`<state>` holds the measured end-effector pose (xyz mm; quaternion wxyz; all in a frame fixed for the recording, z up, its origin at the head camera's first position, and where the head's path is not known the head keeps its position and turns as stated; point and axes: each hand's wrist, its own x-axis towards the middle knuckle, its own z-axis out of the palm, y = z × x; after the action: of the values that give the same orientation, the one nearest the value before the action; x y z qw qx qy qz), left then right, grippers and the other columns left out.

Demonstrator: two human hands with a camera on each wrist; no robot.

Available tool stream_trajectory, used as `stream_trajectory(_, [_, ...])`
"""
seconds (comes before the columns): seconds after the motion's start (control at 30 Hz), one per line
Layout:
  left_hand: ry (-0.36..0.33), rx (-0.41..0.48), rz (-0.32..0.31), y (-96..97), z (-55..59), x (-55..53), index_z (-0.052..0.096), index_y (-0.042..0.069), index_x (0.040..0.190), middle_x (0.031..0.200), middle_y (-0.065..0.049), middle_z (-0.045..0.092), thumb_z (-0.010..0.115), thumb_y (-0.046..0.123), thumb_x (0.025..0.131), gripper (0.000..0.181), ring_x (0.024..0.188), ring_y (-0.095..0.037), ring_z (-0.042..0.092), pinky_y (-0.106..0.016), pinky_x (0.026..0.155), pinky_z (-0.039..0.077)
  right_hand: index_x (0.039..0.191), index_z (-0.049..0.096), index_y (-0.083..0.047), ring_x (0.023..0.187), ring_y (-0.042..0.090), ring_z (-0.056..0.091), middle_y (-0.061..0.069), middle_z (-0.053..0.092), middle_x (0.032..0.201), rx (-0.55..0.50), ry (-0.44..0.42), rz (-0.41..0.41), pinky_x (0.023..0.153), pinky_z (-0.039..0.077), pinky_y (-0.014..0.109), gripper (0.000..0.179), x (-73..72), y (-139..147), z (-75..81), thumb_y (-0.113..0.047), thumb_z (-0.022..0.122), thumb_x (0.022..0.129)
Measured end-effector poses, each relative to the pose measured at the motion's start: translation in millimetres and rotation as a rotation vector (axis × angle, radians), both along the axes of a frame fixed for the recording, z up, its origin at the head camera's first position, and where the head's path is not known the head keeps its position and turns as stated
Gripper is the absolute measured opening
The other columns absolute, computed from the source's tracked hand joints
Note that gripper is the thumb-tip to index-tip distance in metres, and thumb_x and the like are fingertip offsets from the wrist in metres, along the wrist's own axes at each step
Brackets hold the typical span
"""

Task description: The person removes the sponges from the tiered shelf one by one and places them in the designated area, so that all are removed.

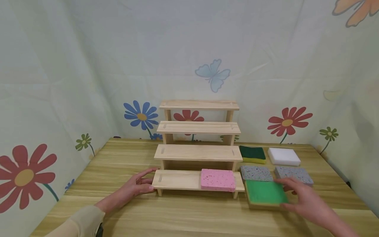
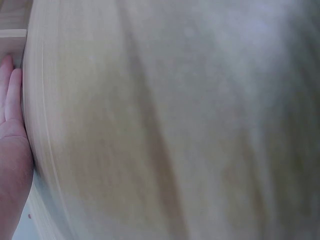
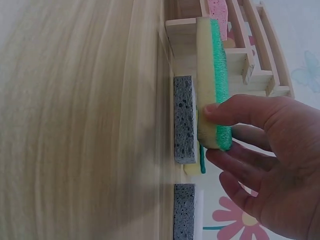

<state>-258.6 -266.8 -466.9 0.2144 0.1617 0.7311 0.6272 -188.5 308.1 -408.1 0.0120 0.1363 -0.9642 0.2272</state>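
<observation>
My right hand [image 1: 308, 199] pinches a green-and-yellow scouring sponge [image 1: 266, 192] by its right end, thumb on the yellow side in the right wrist view. That sponge [image 3: 206, 75] is off the table, in front of a grey speckled sponge [image 1: 256, 173]. My left hand [image 1: 137, 186] touches the left end of the lowest board of a wooden step shelf [image 1: 177, 179]; its fingers [image 2: 14, 95] look fairly straight in the left wrist view. A pink sponge [image 1: 218, 180] lies at the right of that lowest board.
Right of the shelf lie a dark-green-and-yellow sponge [image 1: 252, 154], a white sponge [image 1: 284, 156] and a second grey speckled sponge [image 1: 294, 175]. All rest on a wood-grain table [image 1: 177, 217]. A flower-printed cloth [image 1: 189, 42] hangs behind.
</observation>
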Motion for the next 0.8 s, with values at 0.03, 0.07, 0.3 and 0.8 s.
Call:
stream_trajectory(0.03, [0.000,0.001,0.000,0.1,-0.1,-0.1,0.018,0.013,0.159,0.152,-0.035,0.035,0.060,0.016,0.098,0.074,0.124,-0.019,0.060,-0.029,0.098,0.054,0.133,0.058,-0.007,0.100,0.023,0.065,0.016,0.061,0.128,-0.001,-0.011,0.000,0.079,0.057,0.037,0.074,0.5,0,-0.8,-0.023,0.089,0.068])
stream_trajectory(0.07, [0.000,0.003,-0.001,0.1,-0.1,-0.2,0.018,0.013,0.159,0.152,-0.035,0.035,0.060,0.016,0.098,0.074,0.124,-0.019,0.060,-0.029,0.097,0.054,0.134,0.058,-0.009,0.100,0.022,0.065,0.015,0.061,0.128,0.002,-0.022,-0.006,0.080,0.057,0.039,0.074,0.5,1,-1.9,-0.023,0.089,0.068])
stream_trajectory(0.3, [0.006,0.009,-0.003,-0.5,-0.4,-0.5,0.020,0.014,0.159,0.151,-0.034,0.038,0.059,0.016,0.098,0.072,0.123,-0.017,0.060,-0.029,0.097,0.054,0.133,0.058,-0.006,0.099,0.022,0.065,0.017,0.061,0.128,-0.026,-0.091,0.046,0.080,0.058,0.039,0.074,0.9,4,-8.2,-0.020,0.089,0.067])
stream_trajectory(0.8, [0.007,-0.005,0.004,0.5,-0.3,-1.6,0.019,0.013,0.159,0.152,-0.034,0.037,0.061,0.016,0.097,0.074,0.125,-0.019,0.059,-0.029,0.097,0.054,0.128,0.060,-0.006,0.096,0.020,0.065,0.015,0.063,0.127,-0.016,-0.204,0.118,0.077,0.056,0.028,0.070,-2.0,9,-14.8,-0.026,0.090,0.068])
